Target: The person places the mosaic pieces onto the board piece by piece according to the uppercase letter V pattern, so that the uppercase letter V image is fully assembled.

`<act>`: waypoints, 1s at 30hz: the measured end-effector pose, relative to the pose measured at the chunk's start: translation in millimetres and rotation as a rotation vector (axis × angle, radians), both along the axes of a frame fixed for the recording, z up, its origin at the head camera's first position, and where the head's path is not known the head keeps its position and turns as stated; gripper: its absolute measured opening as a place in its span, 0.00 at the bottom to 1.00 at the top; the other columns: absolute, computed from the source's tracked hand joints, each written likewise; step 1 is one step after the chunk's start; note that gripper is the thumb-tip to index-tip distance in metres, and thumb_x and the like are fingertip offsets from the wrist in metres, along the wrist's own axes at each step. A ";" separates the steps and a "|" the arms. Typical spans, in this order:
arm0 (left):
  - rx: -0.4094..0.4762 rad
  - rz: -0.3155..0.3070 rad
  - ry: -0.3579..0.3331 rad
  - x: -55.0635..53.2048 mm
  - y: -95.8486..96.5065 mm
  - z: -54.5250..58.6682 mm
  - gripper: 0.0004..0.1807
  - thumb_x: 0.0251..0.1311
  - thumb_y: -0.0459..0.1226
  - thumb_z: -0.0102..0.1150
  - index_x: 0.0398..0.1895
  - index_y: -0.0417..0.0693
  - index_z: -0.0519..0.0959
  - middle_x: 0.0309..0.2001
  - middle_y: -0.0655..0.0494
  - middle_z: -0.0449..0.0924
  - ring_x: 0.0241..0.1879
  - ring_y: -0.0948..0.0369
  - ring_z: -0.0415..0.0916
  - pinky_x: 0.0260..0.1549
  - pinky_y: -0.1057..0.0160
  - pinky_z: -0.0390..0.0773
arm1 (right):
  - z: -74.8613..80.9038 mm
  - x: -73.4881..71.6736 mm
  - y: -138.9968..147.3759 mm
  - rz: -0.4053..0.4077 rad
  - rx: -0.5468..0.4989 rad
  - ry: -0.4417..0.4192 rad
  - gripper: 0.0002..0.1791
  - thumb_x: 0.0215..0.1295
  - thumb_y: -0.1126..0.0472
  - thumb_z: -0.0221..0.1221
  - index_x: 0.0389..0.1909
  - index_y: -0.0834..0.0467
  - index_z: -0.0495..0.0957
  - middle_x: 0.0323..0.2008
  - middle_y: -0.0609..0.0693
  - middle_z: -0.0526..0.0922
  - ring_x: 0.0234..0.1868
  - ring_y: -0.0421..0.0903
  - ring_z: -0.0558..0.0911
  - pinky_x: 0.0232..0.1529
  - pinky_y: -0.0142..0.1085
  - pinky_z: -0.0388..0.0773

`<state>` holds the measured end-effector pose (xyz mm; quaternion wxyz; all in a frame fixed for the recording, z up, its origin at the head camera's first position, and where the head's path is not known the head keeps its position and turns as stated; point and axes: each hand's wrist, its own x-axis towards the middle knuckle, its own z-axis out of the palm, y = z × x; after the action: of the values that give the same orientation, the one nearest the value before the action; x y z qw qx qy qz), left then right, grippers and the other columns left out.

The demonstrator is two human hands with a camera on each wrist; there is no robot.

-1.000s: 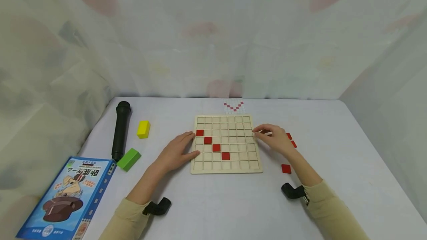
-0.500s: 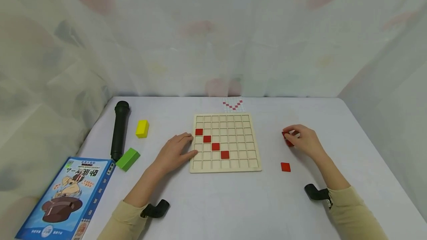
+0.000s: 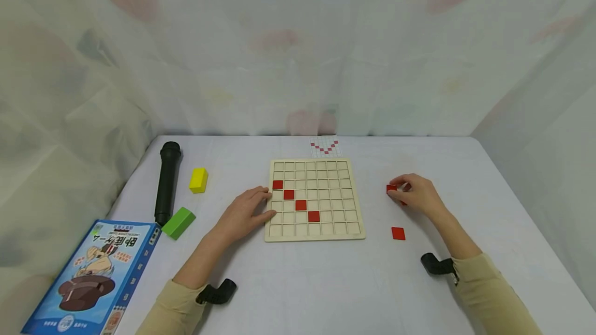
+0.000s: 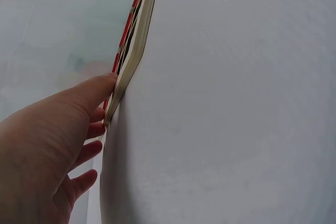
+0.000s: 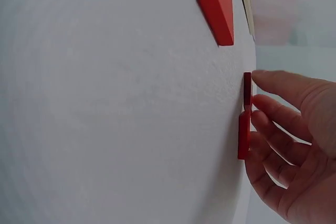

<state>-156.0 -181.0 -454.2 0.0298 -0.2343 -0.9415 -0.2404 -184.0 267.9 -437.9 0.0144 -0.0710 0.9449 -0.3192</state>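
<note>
Nearest you, at left, a blue box lies on the table; well to the right lies a lone red tile. Your left hand, fingers relaxed, touches the left edge of the gridded board, which bears four red squares diagonally. Your right hand's bent fingertips touch another red tile; whether they pinch it cannot be told. Just beyond the board lies a V-patterned card.

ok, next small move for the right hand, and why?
Likely lift the tile pinched by the right hand toward the board, to the cell diagonally up-right of the lowest tile in the head view: the card shows a V, and only its left side is laid.
</note>
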 end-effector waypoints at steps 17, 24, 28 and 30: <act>0.002 0.014 -0.028 0.0 -0.1 -1.4 0.27 0.61 0.48 0.65 0.59 0.42 0.76 0.64 0.46 0.72 0.66 0.48 0.65 0.63 0.45 0.66 | 0.6 3.2 6.7 0.010 0.038 0.009 0.13 0.59 0.61 0.66 0.44 0.62 0.83 0.45 0.62 0.80 0.45 0.57 0.76 0.43 0.49 0.76; 0.011 0.013 -0.039 0.6 0.2 -0.3 0.27 0.61 0.48 0.65 0.59 0.42 0.76 0.64 0.47 0.72 0.66 0.48 0.64 0.64 0.45 0.65 | 0.3 3.8 4.1 -0.006 0.048 0.002 0.14 0.58 0.58 0.68 0.42 0.62 0.83 0.44 0.60 0.81 0.45 0.57 0.76 0.40 0.46 0.78; 0.015 0.011 -0.037 0.8 -0.1 0.0 0.27 0.61 0.48 0.65 0.59 0.42 0.76 0.64 0.47 0.71 0.66 0.48 0.64 0.63 0.44 0.65 | 1.4 5.0 -2.2 -0.008 0.037 -0.007 0.15 0.59 0.57 0.68 0.43 0.62 0.83 0.45 0.59 0.81 0.46 0.57 0.76 0.38 0.42 0.78; 0.019 0.009 -0.037 1.1 0.0 0.2 0.27 0.61 0.48 0.65 0.59 0.42 0.76 0.64 0.47 0.71 0.66 0.48 0.64 0.63 0.44 0.65 | 2.4 5.5 -6.3 -0.005 0.027 -0.006 0.15 0.59 0.57 0.68 0.44 0.61 0.83 0.45 0.59 0.81 0.46 0.57 0.75 0.39 0.43 0.78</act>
<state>-154.9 -181.0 -454.0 0.0156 -0.2255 -0.9405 -0.2536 -178.5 261.6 -435.5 0.0177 -0.0676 0.9492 -0.3069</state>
